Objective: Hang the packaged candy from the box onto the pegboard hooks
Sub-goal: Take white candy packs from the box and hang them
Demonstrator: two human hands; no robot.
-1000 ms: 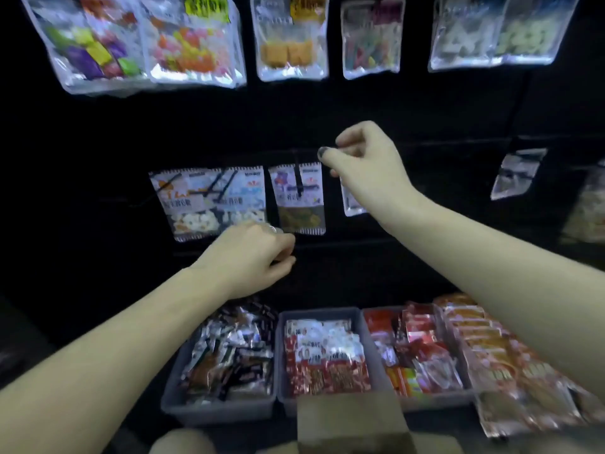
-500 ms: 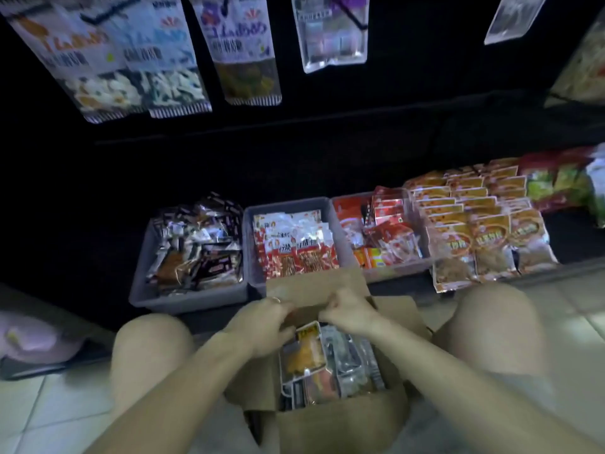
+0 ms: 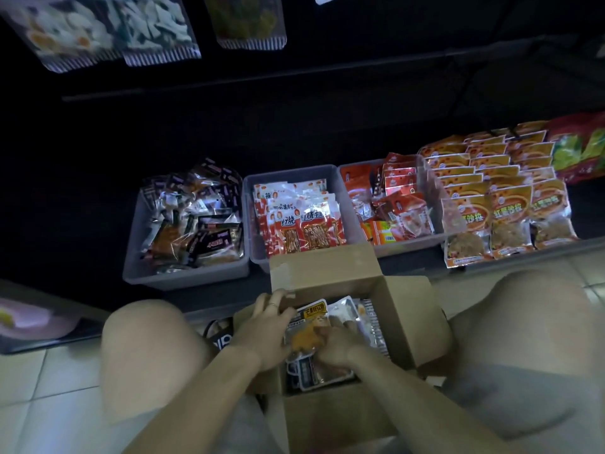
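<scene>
Now both hands, left (image 3: 262, 326) and right (image 3: 337, 347), have sunk deeper into the box (image 3: 409, 309), grasping a candy packet (image 3: 309, 332).

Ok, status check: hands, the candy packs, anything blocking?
Both hands in the cardboard box. Left hand and right hand on an orange-label candy pack, grip unclear. Not yet lifted. Nothing blocking.
</scene>
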